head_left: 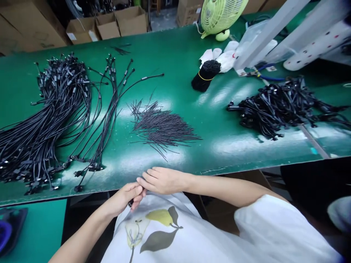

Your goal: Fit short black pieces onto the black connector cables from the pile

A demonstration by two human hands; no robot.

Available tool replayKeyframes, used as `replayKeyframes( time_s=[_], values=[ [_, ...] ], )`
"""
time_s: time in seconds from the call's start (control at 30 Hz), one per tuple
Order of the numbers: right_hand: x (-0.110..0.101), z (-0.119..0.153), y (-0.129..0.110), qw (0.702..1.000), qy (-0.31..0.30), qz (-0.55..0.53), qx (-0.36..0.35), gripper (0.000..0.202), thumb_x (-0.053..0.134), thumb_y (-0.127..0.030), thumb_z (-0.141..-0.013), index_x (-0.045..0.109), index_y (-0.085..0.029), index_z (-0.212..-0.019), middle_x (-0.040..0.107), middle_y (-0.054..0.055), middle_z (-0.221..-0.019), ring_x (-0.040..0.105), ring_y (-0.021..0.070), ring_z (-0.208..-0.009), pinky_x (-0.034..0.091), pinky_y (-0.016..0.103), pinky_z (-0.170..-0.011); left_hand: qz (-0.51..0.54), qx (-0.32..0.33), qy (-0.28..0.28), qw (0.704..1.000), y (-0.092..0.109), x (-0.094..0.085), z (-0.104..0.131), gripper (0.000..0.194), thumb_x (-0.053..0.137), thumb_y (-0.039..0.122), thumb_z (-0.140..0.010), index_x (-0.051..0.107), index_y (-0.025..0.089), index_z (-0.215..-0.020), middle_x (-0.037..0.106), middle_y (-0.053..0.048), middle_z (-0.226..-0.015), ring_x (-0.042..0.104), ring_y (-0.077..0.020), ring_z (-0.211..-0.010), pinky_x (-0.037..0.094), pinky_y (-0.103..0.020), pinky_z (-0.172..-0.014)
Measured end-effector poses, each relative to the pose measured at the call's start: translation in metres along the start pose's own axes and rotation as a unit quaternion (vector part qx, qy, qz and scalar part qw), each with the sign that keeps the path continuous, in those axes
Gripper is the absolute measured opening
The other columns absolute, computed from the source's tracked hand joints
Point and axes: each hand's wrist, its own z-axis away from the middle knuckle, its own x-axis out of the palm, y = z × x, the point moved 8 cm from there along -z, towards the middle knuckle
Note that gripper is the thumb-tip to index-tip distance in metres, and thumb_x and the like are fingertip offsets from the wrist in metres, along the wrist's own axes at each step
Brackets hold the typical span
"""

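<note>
Starting with the biggest thing going: a long green worktable (170, 54), stretching from nine o'clock round to three. Swinging straight to nine and ten for the heaviest load, a great spread of black cables (59, 106), lying at full length, unfolded; by the look of it, plenty left to handle. Over now to between two and three o'clock, to a pile of folded cables (282, 106), compact and heaped; probably the finished share, though too jumbled to check one by one. Back to ten, just beside the great spread, for a smaller cable group (111, 102), fanned out and also unfolded: more of the undone share, most likely. Dropping into the centre, onto a heap of thin black strands (166, 128), loose, pointing every which way, with good stock remaining. Down to between six and seven, at the near table edge: hands drawn together, left hand (130, 191) curled and pinching, right hand (163, 180) laid across, fingertips meeting the left's; can't tell the right's exact grip. Up to one o'clock, to a tight bundle (207, 72) inside a yellow band (205, 78), apparently untouched. Smallest of all, back at the left hand, a dark piece (130, 203), mostly hidden; perhaps a cable mid-job, can't tell how far along.
</note>
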Motion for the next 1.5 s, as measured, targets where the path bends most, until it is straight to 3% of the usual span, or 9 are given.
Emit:
replayKeyframes(
  time_s=[0.17,0.33,0.47,0.57,0.67,1.03,1.3,1.37,1.5],
  values=[
    [0.017,0.014,0.005,0.998,-0.023,-0.002,0.058,0.023,0.036,-0.022,-0.099,0.055,-0.014,-0.088,0.049,-0.001,-0.064,0.044,0.0139,-0.053,0.018,0.03,-0.046,-0.147,0.039,0.059,0.987,0.007,0.0,-0.012,0.043,0.045,0.056,-0.089,0.053,0.016,-0.076,0.047,0.003,-0.059,0.045,-0.0114,-0.053,0.037,-0.025,-0.055],
    [0.024,0.024,0.004,0.99,-0.094,-0.097,0.052,0.027,0.035,-0.026,-0.101,0.055,-0.017,-0.086,0.055,0.0,-0.071,0.048,0.0134,-0.059,0.029,0.028,-0.051,-0.292,0.069,0.117,0.947,0.012,0.004,-0.014,0.042,0.041,0.051,-0.093,0.051,0.018,-0.068,0.051,0.001,-0.062,0.045,-0.0139,-0.061,0.033,-0.027,-0.063],
    [-0.004,0.076,0.074,0.958,0.006,-0.138,0.251,0.031,0.037,-0.035,-0.101,0.06,-0.017,-0.113,0.065,0.008,-0.1,0.059,0.0168,-0.088,0.046,0.03,-0.075,-0.138,0.07,0.133,0.979,0.009,-0.006,-0.01,0.042,0.05,0.057,-0.088,0.059,0.016,-0.082,0.044,0.003,-0.058,0.039,-0.0126,-0.057,0.03,-0.025,-0.058],
    [-0.022,0.151,0.137,0.879,0.078,-0.024,0.469,0.03,0.042,-0.028,-0.099,0.063,-0.015,-0.116,0.061,0.014,-0.118,0.056,0.0216,-0.107,0.045,0.039,-0.092,-0.017,0.086,0.149,0.985,0.01,-0.016,-0.013,0.043,0.058,0.058,-0.083,0.06,0.015,-0.088,0.041,0.005,-0.057,0.035,-0.0108,-0.055,0.028,-0.024,-0.055],
    [-0.022,0.181,0.16,0.861,0.061,0.028,0.504,0.023,0.047,-0.025,-0.096,0.068,-0.014,-0.098,0.064,0.013,-0.11,0.057,0.0229,-0.102,0.046,0.039,-0.09,0.033,0.092,0.136,0.986,0.012,-0.011,-0.021,0.042,0.062,0.057,-0.082,0.06,0.015,-0.087,0.043,0.004,-0.058,0.035,-0.0099,-0.055,0.028,-0.023,-0.055],
    [-0.075,0.156,0.151,0.807,0.187,0.03,0.56,0.021,0.045,-0.026,-0.096,0.063,-0.016,-0.09,0.06,0.007,-0.085,0.055,0.0179,-0.076,0.044,0.031,-0.073,0.179,0.142,0.143,0.963,0.022,-0.006,-0.029,0.045,0.072,0.056,-0.073,0.058,0.014,-0.082,0.036,0.006,-0.059,0.024,-0.0045,-0.05,0.017,-0.02,-0.047],
    [0.039,0.025,0.07,0.715,0.123,-0.435,0.534,0.017,0.057,-0.033,-0.087,0.06,-0.018,-0.08,0.058,0.0,-0.074,0.051,0.0131,-0.065,0.041,0.025,-0.061,0.171,0.211,0.149,0.951,0.045,-0.01,-0.023,0.062,0.068,0.053,-0.076,0.053,0.015,-0.122,0.04,0.008,-0.058,0.031,-0.0062,-0.048,0.021,-0.019,-0.045],
    [0.045,0.005,0.057,0.753,0.099,-0.412,0.504,0.018,0.055,-0.033,-0.089,0.06,-0.018,-0.08,0.058,0.001,-0.074,0.052,0.0134,-0.064,0.041,0.025,-0.06,0.14,0.244,0.206,0.937,0.044,-0.032,-0.015,0.055,0.064,0.053,-0.079,0.059,0.012,-0.115,0.044,0.006,-0.06,0.036,-0.0068,-0.05,0.027,-0.02,-0.048],
    [0.024,-0.035,0.045,0.934,0.054,-0.154,0.318,0.02,0.049,-0.024,-0.094,0.065,-0.018,-0.084,0.059,0.004,-0.069,0.051,0.0152,-0.062,0.038,0.029,-0.061,0.029,0.293,0.288,0.911,0.047,-0.058,0.005,0.036,0.056,0.046,-0.085,0.07,0.013,-0.094,0.058,-0.002,-0.072,0.047,-0.0101,-0.058,0.04,-0.024,-0.059]
  ],
)
